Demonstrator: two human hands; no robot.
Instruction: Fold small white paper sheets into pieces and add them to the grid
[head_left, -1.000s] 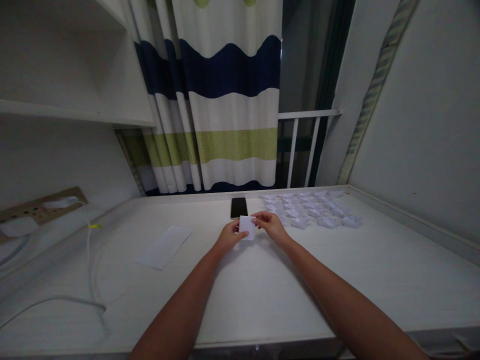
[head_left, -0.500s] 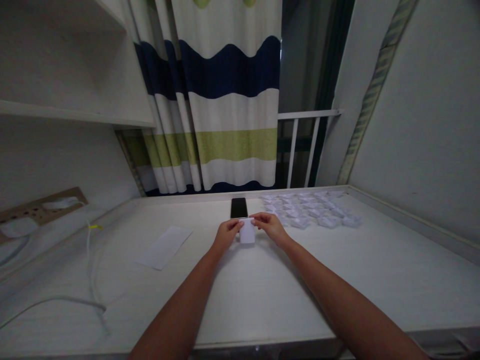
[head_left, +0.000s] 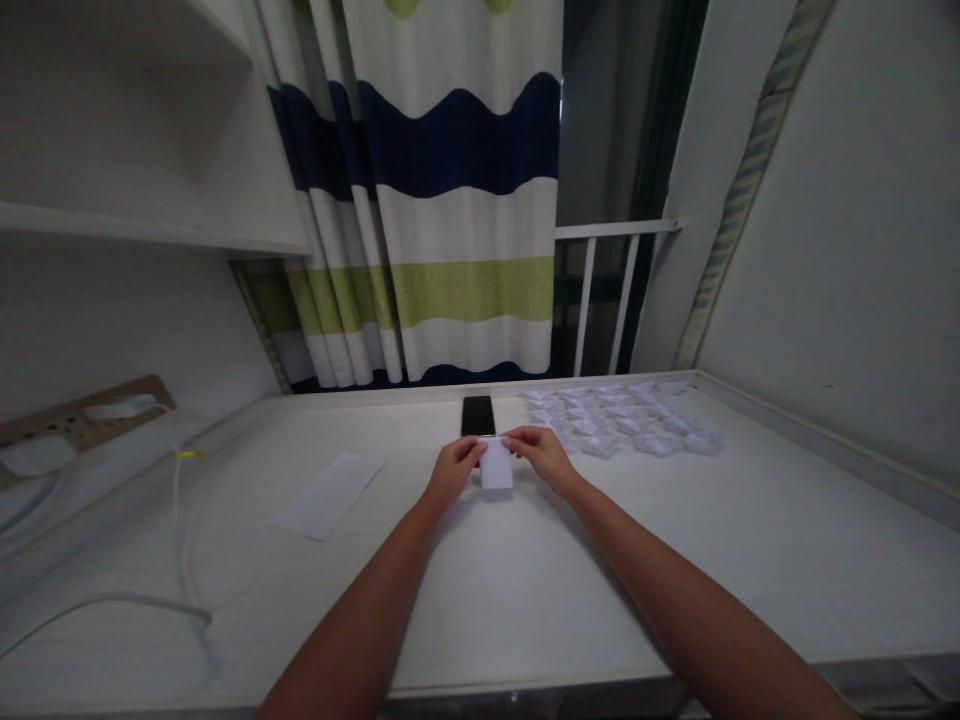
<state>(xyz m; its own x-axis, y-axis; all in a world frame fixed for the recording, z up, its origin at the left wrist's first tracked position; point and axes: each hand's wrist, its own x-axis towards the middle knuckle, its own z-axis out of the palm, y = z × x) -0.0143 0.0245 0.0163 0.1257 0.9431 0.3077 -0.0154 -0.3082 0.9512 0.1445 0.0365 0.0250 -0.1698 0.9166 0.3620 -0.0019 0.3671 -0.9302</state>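
Note:
A small folded piece of white paper (head_left: 496,467) is held up between my hands, just above the desk. My left hand (head_left: 455,468) pinches its upper left corner with thumb and fingers. At the upper right corner, my right hand (head_left: 540,455) grips it the same way. A dark phone (head_left: 478,415) lies directly behind the paper, its near end close to my fingertips. Several folded white paper pieces (head_left: 622,415) lie in rows to the right of my right hand. Left of my left hand is a flat white sheet (head_left: 328,496).
The white desk (head_left: 480,600) runs back to a raised rim below a striped curtain (head_left: 472,220). At the left lie a white cable (head_left: 112,598) and a power strip (head_left: 82,425) with plugs. A shelf (head_left: 150,225) overhangs the left side.
The held paper has shifted very slightly right and down. Both hands keep their pinch in almost the same place; everything else looks unmoved.

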